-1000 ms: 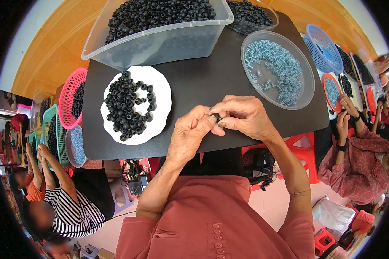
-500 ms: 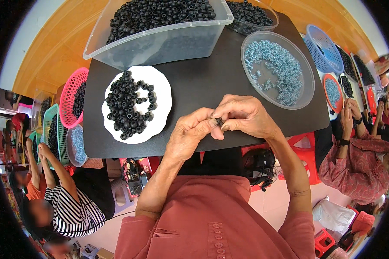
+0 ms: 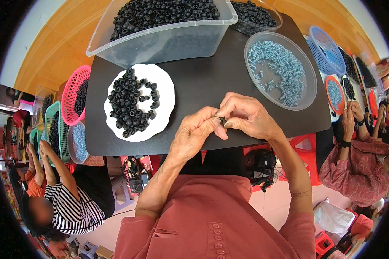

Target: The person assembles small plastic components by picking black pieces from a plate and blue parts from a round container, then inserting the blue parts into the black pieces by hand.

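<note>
Above the near edge of the dark table (image 3: 194, 86), both hands meet around a small, round black piece (image 3: 222, 120), mostly covered by fingertips. My left hand (image 3: 196, 129) is closed, pinching it between thumb and fingers. My right hand (image 3: 250, 117) is also closed, thumb and forefinger pressed at the piece's other side. Left of them lies a white scalloped plate (image 3: 165, 110), bearing a heap of hollow black ring-shaped pieces (image 3: 126, 101). To the right, a round clear tray (image 3: 314, 93) holds many small translucent blue pieces (image 3: 291, 64).
A large clear bin (image 3: 160, 49) full of black pieces stands at the back, beside a clear bowl (image 3: 257, 28) of more. Pink (image 3: 67, 97) and blue (image 3: 326, 52) baskets stand on neighbouring tables. Other people work at both sides. A red stool (image 3: 307, 162) is below right.
The fingers have shifted slightly around the black piece, showing a little more of its edge. The table and its contents sit slightly further right in the view.
</note>
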Demonstrator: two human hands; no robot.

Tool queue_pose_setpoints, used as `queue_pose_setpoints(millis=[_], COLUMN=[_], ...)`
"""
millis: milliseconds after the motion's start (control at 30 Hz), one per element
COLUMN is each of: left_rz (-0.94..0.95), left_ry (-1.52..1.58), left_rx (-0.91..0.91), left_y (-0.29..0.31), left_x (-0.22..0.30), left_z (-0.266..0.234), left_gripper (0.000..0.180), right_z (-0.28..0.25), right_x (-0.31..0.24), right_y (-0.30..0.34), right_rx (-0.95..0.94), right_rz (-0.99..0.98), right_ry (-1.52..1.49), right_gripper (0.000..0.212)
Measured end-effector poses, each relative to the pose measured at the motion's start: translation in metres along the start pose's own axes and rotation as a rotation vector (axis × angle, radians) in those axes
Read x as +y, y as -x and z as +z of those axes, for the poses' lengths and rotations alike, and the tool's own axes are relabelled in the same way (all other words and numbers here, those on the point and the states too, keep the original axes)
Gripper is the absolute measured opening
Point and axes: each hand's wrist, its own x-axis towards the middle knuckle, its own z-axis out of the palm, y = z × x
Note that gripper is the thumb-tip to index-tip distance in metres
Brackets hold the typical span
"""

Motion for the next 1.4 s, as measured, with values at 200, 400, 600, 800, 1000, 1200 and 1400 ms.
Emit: queue_pose_setpoints(millis=[200, 400, 600, 800, 1000, 1200, 1400], left_rz=[0.047, 0.115, 0.002, -0.047, 0.107, 0.09, 0.066], left_ry=[-0.145, -0.124, 0.071, 0.096, -0.138, 0.079, 0.124], left_rx=[0.012, -0.019, 0.016, -0.039, -0.039, 0.031, 0.014], left_y=[0.001, -0.002, -0.002, -0.002, -0.004, -0.003, -0.002], left_x=[0.005, -0.001, -0.013, -0.01, -0.001, -0.016, -0.013], left_z=[0.005, 0.005, -0.001, -0.004, 0.005, 0.003, 0.001], left_gripper=[0.027, 0.029, 0.024, 0.03, 0.029, 0.026, 0.026], right_z=[0.0, -0.003, -0.003, -0.005, -0.005, 0.007, 0.009], right_x=[-0.003, -0.004, -0.001, -0.003, -0.007, -0.018, -0.039], right_y=[0.0, -0.002, -0.002, -0.003, -0.004, 0.002, -0.006], right_rx=[-0.013, -0.028, -0.047, -0.036, -0.039, 0.106, 0.104], right_rz=[-0.035, 0.001, 0.046, -0.018, -0.017, -0.047, 0.042], right_ry=[0.081, 0.162, -0.029, 0.143, 0.115, 0.387, 0.544], right_gripper=[0.01, 0.008, 0.011, 0.009, 0.002, 0.013, 0.015])
